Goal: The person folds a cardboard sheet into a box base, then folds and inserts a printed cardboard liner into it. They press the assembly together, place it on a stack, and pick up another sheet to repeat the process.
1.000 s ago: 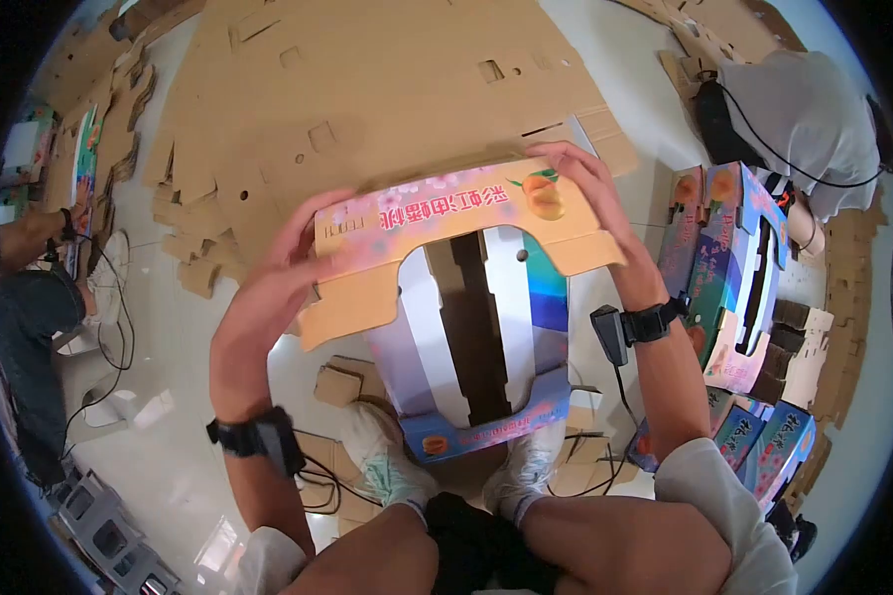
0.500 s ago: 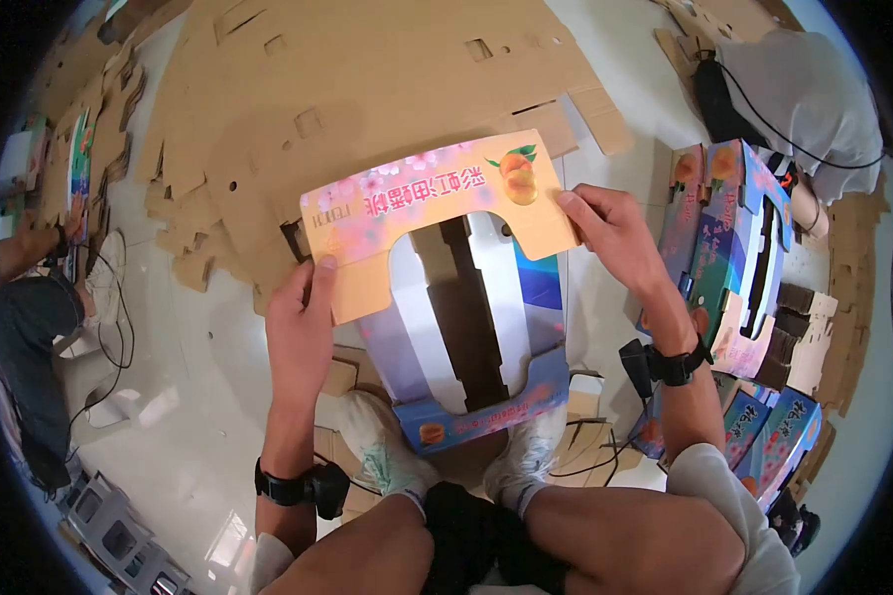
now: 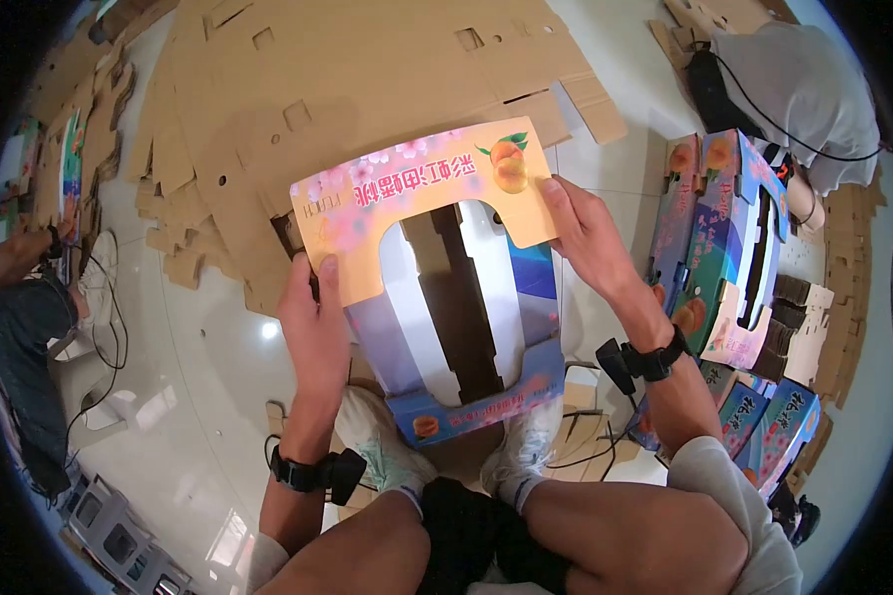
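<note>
A printed cardboard box [image 3: 397,174] with pink blossoms and a peach on its orange end panel is held above my shoes. Long side flaps leave a dark slot along its middle, and a blue-purple end panel faces me. My left hand [image 3: 313,322] grips the left edge of the orange panel, thumb on top and fingers behind. At the panel's right edge my right hand [image 3: 590,233] holds it the same way, its fingers partly hidden underneath.
Flat brown cardboard sheets [image 3: 367,69] lie on the floor ahead. Finished-looking printed boxes [image 3: 709,228] stand at the right, near a crouching person [image 3: 799,89]. Another person [image 3: 30,317] is at the left. A grey plastic crate [image 3: 119,540] sits lower left. Cables cross the floor.
Both hands and the box's orange panel have shifted slightly left and, on the right side, a little nearer me. The panel stands a bit more upright. Both hands keep their grip.
</note>
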Motion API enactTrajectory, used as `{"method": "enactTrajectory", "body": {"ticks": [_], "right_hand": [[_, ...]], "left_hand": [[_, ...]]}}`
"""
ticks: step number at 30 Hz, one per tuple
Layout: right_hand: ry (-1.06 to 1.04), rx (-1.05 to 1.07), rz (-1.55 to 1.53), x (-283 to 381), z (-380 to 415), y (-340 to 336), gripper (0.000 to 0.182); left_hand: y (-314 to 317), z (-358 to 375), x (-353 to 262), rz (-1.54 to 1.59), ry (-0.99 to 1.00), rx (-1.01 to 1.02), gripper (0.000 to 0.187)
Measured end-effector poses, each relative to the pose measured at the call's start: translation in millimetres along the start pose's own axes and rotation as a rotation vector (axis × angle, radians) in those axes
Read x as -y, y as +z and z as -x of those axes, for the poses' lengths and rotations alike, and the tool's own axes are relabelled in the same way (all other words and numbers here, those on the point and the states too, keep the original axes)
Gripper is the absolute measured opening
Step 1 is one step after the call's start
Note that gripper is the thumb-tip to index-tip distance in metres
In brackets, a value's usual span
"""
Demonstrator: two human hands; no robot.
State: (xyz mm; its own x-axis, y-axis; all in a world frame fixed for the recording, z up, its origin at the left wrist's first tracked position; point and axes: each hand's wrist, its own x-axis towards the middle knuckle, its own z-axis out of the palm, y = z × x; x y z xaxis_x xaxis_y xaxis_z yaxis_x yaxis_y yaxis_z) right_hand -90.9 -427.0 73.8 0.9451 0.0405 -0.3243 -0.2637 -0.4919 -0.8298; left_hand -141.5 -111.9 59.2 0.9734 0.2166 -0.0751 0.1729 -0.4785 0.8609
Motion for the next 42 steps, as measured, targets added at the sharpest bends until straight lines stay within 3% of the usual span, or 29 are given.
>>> {"method": "enactTrajectory", "body": {"ticks": [2,5,8,11,17,20,23,26,29,32,35,42], "right_hand": [[0.010,-0.012,-0.019,-2,-3,1,0.041],[-0.014,-0.028,-0.050,-16,-8,4,0.034],[-0.075,-0.060,0.082,-9,-6,5,0.030],[-0.096,-0.062,0.259,-7,-10,6,0.033],[-0.108,-0.123,0.183,-21,-16,23,0.054],[-0.030,-0.070,-0.009,-37,-25,29,0.059],[-0.154,-0.210,0.190,-29,-18,32,0.063],[-0.365,-0.404,0.554,-2,-1,34,0.070],[-0.599,-0.354,0.705,0,11,58,0.082],[-0.488,-0.330,0.694,10,22,85,0.090],[-0.476,-0.293,0.630,4,20,86,0.096],[-0.583,-0.182,0.566,12,21,91,0.086]], "left_hand": [[13,-1,7,0.046,0.111,-0.107,0.023],[16,0,14,0.142,-0.043,-0.079,0.028],[24,-1,44,0.073,-0.055,-0.071,0.040],[30,-4,40,0.130,0.030,-0.073,0.045],[31,-4,39,0.176,0.026,-0.035,0.050],[33,-7,38,0.162,0.043,-0.050,0.052],[31,-5,36,-0.251,0.231,-0.254,0.048],[20,-17,-34,0.112,-0.125,0.005,0.049],[38,1,-27,-0.558,0.663,0.090,0.060],[54,9,-29,-0.604,0.624,0.071,0.077],[57,8,-30,-0.640,0.605,0.082,0.081],[40,15,-20,-0.623,0.569,0.118,0.089]]}}
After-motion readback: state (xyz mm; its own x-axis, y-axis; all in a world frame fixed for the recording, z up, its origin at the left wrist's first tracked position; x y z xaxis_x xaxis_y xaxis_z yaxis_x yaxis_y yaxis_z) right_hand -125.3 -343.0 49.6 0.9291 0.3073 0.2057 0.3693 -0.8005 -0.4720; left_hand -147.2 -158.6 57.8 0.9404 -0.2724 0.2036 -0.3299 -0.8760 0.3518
